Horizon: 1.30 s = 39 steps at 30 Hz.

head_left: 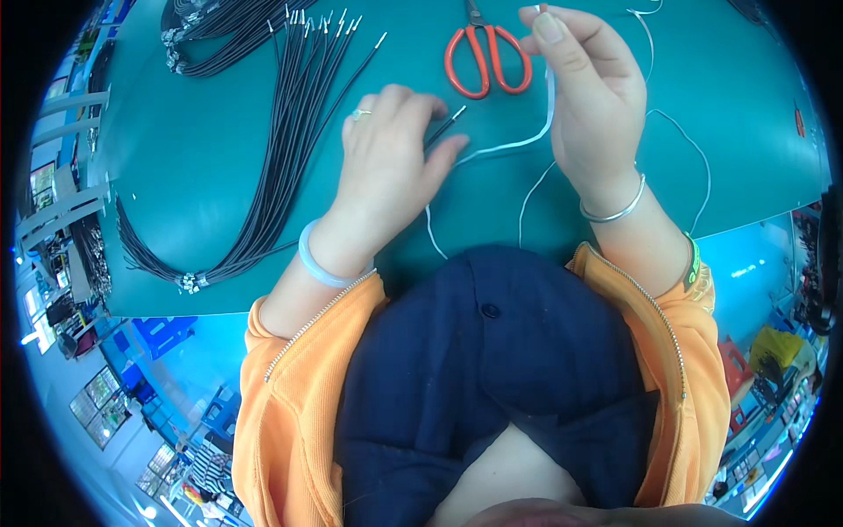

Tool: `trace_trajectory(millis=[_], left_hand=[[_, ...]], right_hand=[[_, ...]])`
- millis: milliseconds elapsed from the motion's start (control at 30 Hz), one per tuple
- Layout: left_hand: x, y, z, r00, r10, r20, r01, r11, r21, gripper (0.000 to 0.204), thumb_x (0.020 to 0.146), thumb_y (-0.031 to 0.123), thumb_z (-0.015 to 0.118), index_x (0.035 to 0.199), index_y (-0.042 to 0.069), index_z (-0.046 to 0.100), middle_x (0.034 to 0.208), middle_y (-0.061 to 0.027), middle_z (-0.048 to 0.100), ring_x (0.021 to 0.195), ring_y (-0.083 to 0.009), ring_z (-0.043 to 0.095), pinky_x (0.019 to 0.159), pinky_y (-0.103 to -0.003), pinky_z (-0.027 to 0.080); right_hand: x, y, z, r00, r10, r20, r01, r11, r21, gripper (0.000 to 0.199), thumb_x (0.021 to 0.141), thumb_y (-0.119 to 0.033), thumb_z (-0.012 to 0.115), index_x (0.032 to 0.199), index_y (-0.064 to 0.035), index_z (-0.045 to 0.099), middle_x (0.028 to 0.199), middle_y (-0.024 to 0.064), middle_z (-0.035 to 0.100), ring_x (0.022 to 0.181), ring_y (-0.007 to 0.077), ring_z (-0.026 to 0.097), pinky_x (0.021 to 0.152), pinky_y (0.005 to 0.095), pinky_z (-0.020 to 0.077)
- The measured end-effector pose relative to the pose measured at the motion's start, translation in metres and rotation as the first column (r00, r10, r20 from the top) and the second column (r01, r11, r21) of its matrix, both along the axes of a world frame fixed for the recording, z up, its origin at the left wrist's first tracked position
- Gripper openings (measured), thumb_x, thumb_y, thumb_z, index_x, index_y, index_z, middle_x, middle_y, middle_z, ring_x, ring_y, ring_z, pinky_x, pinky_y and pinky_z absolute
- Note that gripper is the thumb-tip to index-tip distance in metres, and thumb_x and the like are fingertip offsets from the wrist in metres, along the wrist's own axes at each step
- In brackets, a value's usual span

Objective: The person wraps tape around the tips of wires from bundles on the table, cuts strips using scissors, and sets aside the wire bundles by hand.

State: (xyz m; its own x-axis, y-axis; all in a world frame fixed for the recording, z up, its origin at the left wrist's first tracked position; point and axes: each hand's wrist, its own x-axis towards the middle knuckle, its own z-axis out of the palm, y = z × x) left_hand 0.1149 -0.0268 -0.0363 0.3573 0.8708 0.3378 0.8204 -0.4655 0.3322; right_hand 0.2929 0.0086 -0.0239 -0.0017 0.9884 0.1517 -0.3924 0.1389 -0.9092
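Bundle (pixel 294 132) gathered, 1 black cable (pixel 446 126) left apart: left hand (pixel 386 154), fingers spread over it; right hand (pixel 597 97) pinching white cord (pixel 514 146)!

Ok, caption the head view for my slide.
Right hand holding a white cord near red-handled scissors, left hand beside a bundle of black cables, over a green table.

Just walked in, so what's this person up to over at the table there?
The person's right hand is raised, pinching a thin white cord that runs down toward the left hand. That hand is at a black cable with a metal tip, though its grip is partly hidden. Orange-handled scissors lie on the green table just left of the right hand's fingertips. A bundle of black cables lies to the left.
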Motion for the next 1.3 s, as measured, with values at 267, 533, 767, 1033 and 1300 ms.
trace_trajectory(millis=[267,533,767,1033,1300], left_hand=[[0.0,0.007,0.02,0.875,0.327,0.358,-0.074,0.82,-0.568,0.007,0.083,0.009,0.057,0.087,0.004,0.054,0.071,-0.009,0.056,0.062,-0.0192,0.053,0.058,-0.025,0.041],[-0.009,0.002,0.014,0.542,0.331,0.773,0.233,0.825,-0.516,0.013,0.089,0.01,0.052,0.097,0.0,0.056,0.065,-0.0001,0.051,0.057,-0.0077,0.045,0.052,-0.022,0.038],[-0.024,0.002,0.004,0.76,0.169,0.628,0.041,0.951,-0.306,0.015,0.09,0.012,0.05,0.092,-0.001,0.058,0.064,-0.0022,0.05,0.057,-0.0086,0.044,0.051,-0.024,0.037],[-0.03,0.001,0.005,0.796,0.176,0.579,0.0,0.957,-0.291,0.012,0.088,0.008,0.048,0.089,-0.001,0.056,0.065,-0.0033,0.05,0.058,-0.0087,0.045,0.052,-0.026,0.038],[-0.032,-0.004,0.008,0.468,0.399,0.788,0.204,0.819,-0.536,0.014,0.088,0.008,0.045,0.099,-0.001,0.047,0.073,-0.0013,0.05,0.065,-0.0058,0.043,0.056,-0.021,0.036]], right_hand=[[-0.009,0.022,-0.016,1.0,0.027,-0.006,-0.026,0.997,0.073,0.019,0.086,-0.013,0.059,0.1,0.0004,0.057,0.091,0.0079,0.063,0.079,0.0128,0.058,0.074,0.0255,0.0448],[-0.021,0.007,-0.018,0.995,0.103,-0.017,-0.102,0.993,0.067,0.017,0.085,-0.012,0.061,0.096,0.0009,0.061,0.091,0.0057,0.063,0.084,0.0094,0.058,0.074,0.022,0.0466],[-0.042,0.005,-0.02,0.983,0.174,0.059,-0.177,0.983,0.056,0.016,0.087,-0.011,0.057,0.099,-0.0004,0.059,0.096,0.0078,0.063,0.084,0.0113,0.058,0.079,0.0247,0.0451],[-0.049,0.001,-0.022,0.896,0.313,0.315,-0.34,0.94,0.033,0.015,0.088,-0.011,0.057,0.096,0.0007,0.06,0.094,0.0057,0.063,0.084,0.0097,0.057,0.075,0.0218,0.0461],[-0.05,-0.001,-0.029,0.895,0.238,0.376,-0.276,0.96,0.05,0.015,0.087,-0.011,0.059,0.095,0.0011,0.061,0.092,0.0041,0.063,0.085,0.0095,0.057,0.074,0.0213,0.0461]])
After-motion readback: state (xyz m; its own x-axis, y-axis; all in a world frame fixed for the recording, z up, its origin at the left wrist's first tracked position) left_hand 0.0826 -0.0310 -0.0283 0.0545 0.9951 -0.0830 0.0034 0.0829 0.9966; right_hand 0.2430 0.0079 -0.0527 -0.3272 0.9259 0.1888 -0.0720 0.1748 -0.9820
